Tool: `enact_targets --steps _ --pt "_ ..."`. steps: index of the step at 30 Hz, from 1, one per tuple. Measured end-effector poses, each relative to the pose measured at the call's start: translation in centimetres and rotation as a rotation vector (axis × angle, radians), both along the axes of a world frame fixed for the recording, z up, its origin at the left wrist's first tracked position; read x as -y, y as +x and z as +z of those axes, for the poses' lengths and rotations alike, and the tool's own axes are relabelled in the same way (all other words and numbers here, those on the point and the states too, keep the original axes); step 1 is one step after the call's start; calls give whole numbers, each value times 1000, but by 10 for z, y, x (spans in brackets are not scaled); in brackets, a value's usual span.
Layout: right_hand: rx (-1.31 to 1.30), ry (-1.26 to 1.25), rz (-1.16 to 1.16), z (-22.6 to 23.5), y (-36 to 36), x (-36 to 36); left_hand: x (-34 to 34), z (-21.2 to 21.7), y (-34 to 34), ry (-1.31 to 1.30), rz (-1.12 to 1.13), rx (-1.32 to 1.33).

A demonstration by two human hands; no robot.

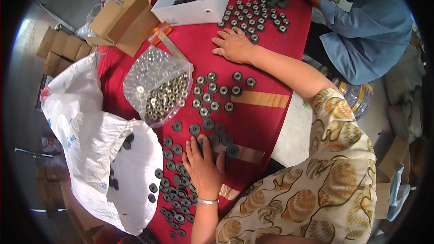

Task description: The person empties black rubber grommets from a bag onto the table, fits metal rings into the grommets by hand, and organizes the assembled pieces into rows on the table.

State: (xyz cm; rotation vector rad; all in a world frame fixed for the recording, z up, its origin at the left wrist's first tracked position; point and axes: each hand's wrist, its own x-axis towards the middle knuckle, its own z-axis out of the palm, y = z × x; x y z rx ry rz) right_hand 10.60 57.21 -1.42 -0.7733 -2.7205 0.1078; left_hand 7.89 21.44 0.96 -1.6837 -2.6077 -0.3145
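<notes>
Both hands (204, 166) flat, one clear bag (158, 86)

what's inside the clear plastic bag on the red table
The clear plastic bag holds many small shiny metal rings, brass-coloured and heaped toward its lower end beside the black discs. Glare and folds in the plastic blur its upper half, and pieces beneath the heap are covered.

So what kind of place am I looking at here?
Probably a small workshop for hand assembly or sorting: a red-covered table spread with black round rubber discs, a clear plastic bag of metal washers, and brown cardboard cartons.
</notes>
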Motion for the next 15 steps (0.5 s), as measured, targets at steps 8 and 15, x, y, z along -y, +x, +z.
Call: enact_targets --steps 8,15 --pt "-212 -13 679 3 11 103 -4 -2 -1 -4 3 -25" --pt "-75 0 673 -11 6 117 -2 -3 -1 -2 13 -60"
